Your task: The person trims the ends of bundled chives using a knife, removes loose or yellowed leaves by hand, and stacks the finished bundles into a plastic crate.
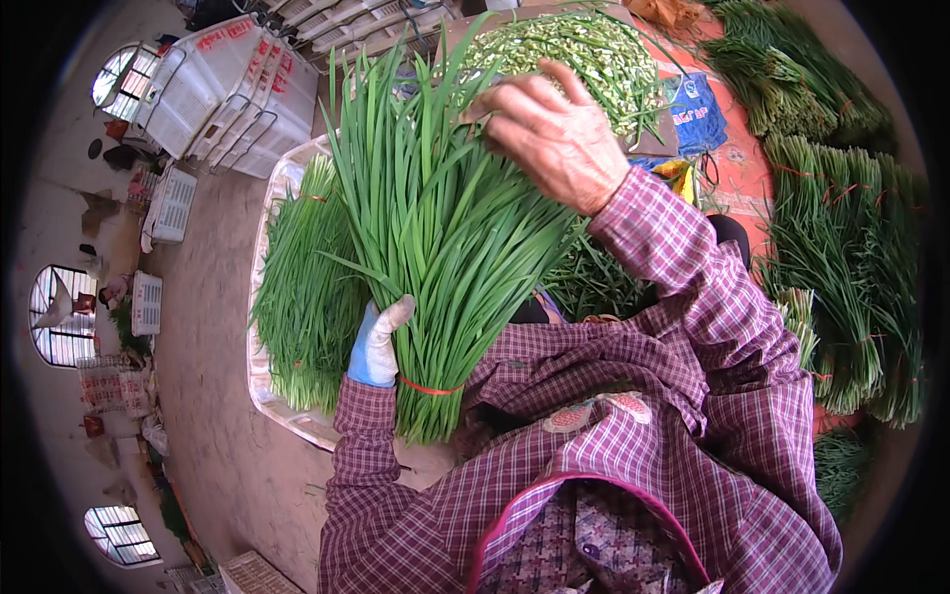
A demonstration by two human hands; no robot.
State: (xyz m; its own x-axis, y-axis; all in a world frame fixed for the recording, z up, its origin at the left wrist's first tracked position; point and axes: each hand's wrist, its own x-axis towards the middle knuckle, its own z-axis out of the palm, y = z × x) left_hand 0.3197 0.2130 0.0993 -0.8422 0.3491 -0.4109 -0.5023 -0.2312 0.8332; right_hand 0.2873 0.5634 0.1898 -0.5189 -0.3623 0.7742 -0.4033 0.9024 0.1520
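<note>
My left hand point(377, 349), in a white and blue work glove, grips a large bunch of garlic chives point(438, 245). A red band point(430, 387) ties the bunch close to its cut stem ends, which point towards me. The leaves fan out away from me. My right hand point(553, 137) is bare and reaches over the leaf tips with its fingers bent and spread. Its fingertips are at the leaves, and whether they pinch any is hidden. Just left of the held bunch, more tied chives point(308, 297) lie in a white plastic crate point(261, 371).
Ahead, chopped stem pieces point(571, 59) are heaped on a board beside a blue plastic bag point(696, 115). Tied bunches point(824, 245) line the orange ground sheet point(731, 160) at right. Loose leaves point(594, 278) lie by my legs. White crates point(230, 89) are stacked at far left.
</note>
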